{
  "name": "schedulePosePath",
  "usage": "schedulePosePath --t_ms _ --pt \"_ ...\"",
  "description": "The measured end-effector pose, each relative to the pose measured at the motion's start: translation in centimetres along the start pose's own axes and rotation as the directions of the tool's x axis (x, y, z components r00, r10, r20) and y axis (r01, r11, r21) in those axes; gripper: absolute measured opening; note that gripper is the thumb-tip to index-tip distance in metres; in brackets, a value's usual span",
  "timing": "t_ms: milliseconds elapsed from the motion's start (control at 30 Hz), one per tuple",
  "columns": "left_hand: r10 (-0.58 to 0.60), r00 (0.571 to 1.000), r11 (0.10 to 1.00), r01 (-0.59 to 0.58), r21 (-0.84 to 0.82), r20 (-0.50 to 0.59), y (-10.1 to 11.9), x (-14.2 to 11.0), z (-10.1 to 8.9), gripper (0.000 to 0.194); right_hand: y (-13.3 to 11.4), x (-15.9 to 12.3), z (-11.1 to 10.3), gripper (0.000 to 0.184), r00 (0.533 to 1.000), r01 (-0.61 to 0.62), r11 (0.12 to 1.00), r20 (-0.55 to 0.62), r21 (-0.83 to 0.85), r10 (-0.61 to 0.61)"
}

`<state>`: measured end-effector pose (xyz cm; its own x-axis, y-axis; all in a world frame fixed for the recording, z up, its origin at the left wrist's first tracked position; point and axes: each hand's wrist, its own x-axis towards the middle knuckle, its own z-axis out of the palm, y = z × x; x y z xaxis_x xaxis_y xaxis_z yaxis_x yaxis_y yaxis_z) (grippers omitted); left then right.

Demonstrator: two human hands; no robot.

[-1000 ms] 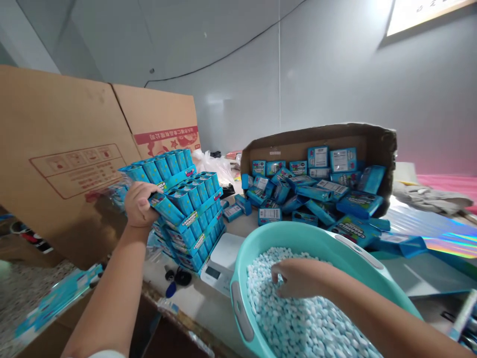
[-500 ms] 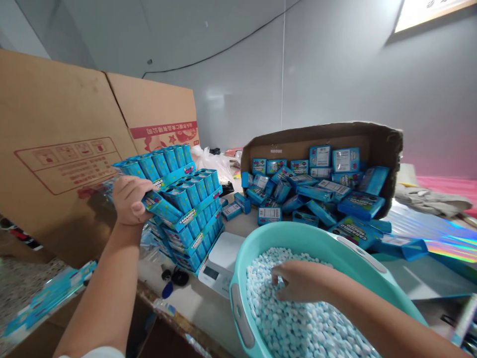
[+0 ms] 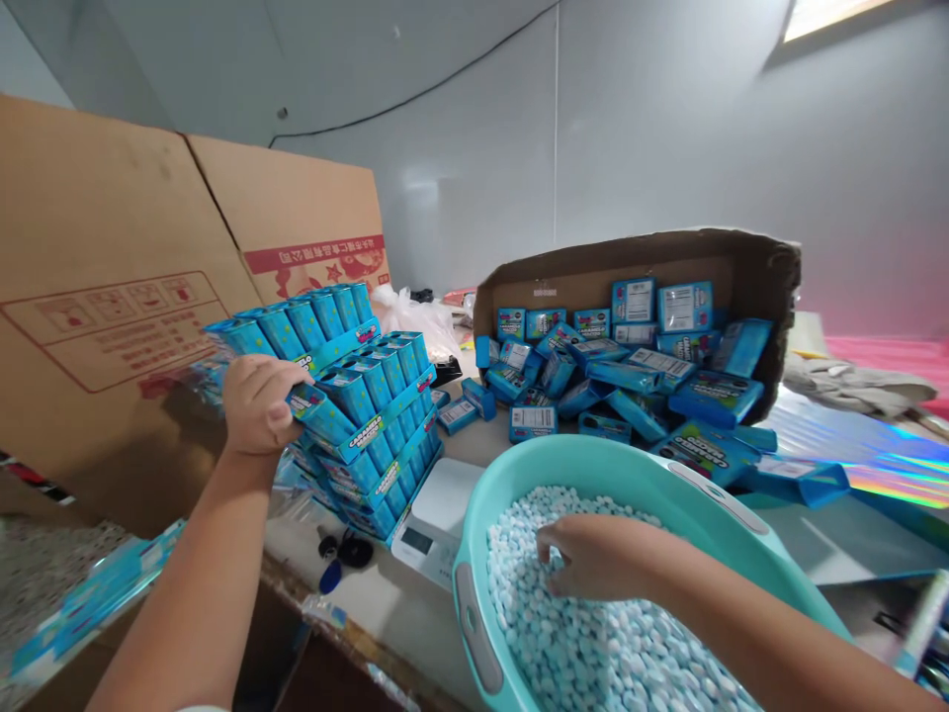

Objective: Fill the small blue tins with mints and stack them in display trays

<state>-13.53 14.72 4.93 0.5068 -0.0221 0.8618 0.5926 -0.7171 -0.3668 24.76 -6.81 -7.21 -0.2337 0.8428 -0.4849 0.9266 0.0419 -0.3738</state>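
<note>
My left hand (image 3: pixel 256 405) is closed around the outer end of a small blue candy box (image 3: pixel 320 413) at the near corner of a stack of display trays (image 3: pixel 371 430). Those trays hold rows of upright blue boxes, and their front edges are printed with lettering. Inside a turquoise tub (image 3: pixel 578 455), my right hand (image 3: pixel 585 557) hovers at the surface of many pale blue and white candies (image 3: pixel 534 643). Its thumb and forefinger are curled with a gap between them, and no candy shows there; the other fingers are partly hidden.
A tipped carton (image 3: pixel 727 267) behind the tub spills many closed blue boxes (image 3: pixel 623 381) onto the table. A white scale (image 3: pixel 437 514) lies between stack and tub, with dark round objects (image 3: pixel 354 550) near the table edge. Large cardboard boxes (image 3: pixel 96 218) stand at left.
The whole view has shifted slightly. My left hand keeps its grip at the stack's corner, and my right hand stays at nearly the same spot over the candies.
</note>
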Motion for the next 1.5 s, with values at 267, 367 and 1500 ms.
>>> schedulePosePath --t_ms 267,367,1500 --pt "-0.200 0.977 0.978 0.204 -0.054 0.073 5.8 1.1 0.6 0.050 -0.4 -0.6 -0.5 0.047 1.000 -0.009 1.000 0.010 0.002 0.009" --pt "-0.258 0.966 0.966 0.258 -0.010 0.024 6.2 0.8 0.8 0.051 -0.3 -0.7 -0.7 0.046 1.000 -0.008 1.000 0.016 0.009 0.008" --pt "-0.722 0.680 0.685 0.729 0.013 -0.129 14.7 -4.3 2.2 0.094 0.0 -0.1 0.0 0.070 0.999 0.037 0.997 -0.001 0.064 -0.037"
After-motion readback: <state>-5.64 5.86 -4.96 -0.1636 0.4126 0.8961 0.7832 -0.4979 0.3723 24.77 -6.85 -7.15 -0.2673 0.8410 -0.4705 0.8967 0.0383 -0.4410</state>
